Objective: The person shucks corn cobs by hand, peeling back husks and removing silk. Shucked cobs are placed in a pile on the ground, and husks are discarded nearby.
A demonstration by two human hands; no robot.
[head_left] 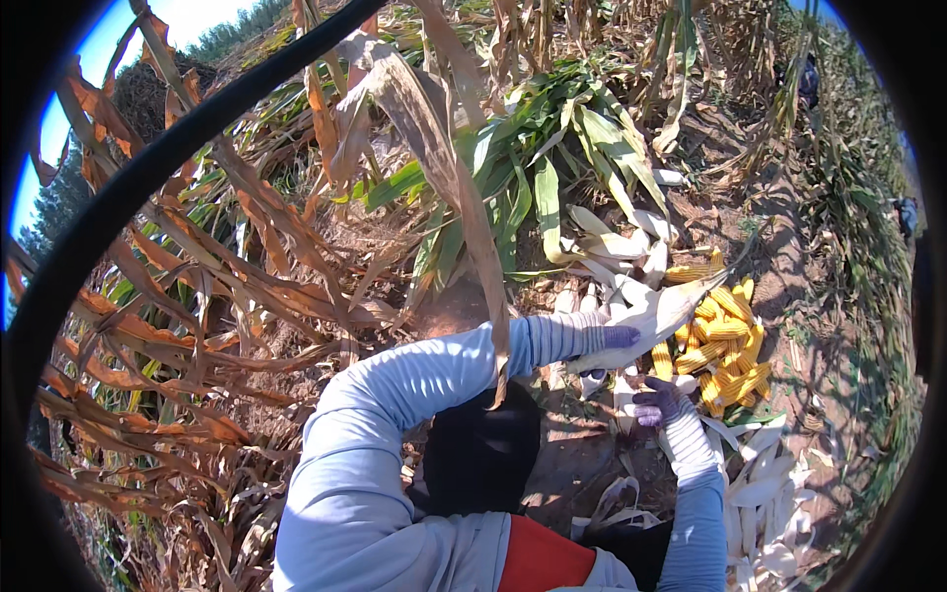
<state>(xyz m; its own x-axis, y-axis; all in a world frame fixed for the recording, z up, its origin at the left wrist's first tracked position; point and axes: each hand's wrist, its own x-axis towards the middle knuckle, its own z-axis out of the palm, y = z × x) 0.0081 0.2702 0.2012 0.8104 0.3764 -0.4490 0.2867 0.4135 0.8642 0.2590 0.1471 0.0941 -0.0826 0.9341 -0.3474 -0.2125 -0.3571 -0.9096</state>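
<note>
My left hand [604, 338], in a purple and white striped glove, is closed around an ear of corn [656, 321] still in its pale dry husk. The ear's tip points up and right, over a pile of bare yellow corn cobs [725, 340]. Just below it, my right hand [663, 405], gloved alike, has bent fingers set apart, and I see nothing held between them. A pale husk strip [623, 403] lies close to those fingertips. My left hand's fingertips are partly hidden behind the ear.
Loose pale husks [764, 503] are heaped at the lower right, and more unhusked ears [617, 245] lie beyond my left hand. Dry brown stalks [237, 286] crowd the left side. Cut green leaves [552, 148] lie at the far middle. A black bar [178, 133] crosses the upper left.
</note>
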